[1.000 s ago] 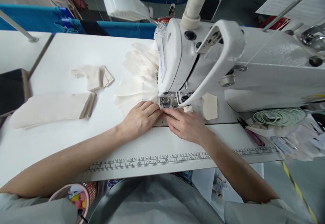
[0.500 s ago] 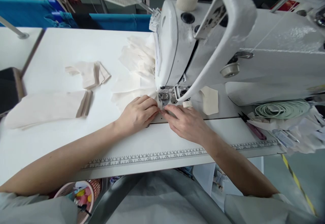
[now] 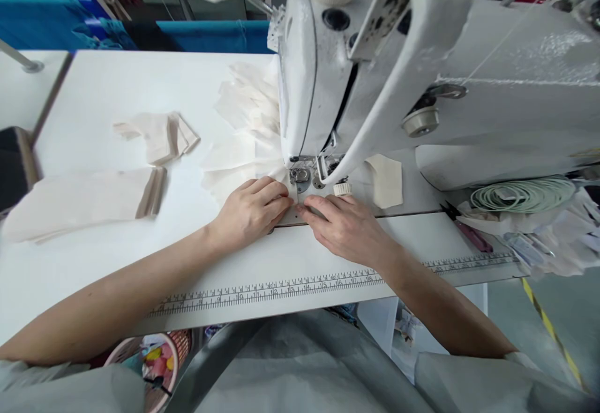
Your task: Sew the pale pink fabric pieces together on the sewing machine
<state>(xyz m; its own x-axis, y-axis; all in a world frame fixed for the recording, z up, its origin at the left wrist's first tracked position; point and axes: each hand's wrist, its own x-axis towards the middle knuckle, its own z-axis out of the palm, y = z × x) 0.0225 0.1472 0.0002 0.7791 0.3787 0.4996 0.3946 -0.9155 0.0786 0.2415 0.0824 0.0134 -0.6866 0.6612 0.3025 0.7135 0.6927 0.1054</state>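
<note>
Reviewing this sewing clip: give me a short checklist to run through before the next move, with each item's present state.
1. Left hand flat on the cream fabric beside the presser foot: ok.
2. Right hand fingertips at the foot's front: ok.
3. Fingers clear of the needle: cannot tell, very close.
4. Presser foot lowered: cannot tell.
5. Sewn pieces fanned out behind the sewing machine, not bunched: ok.
6. Folded stack within the left hand's reach: ok.
</note>
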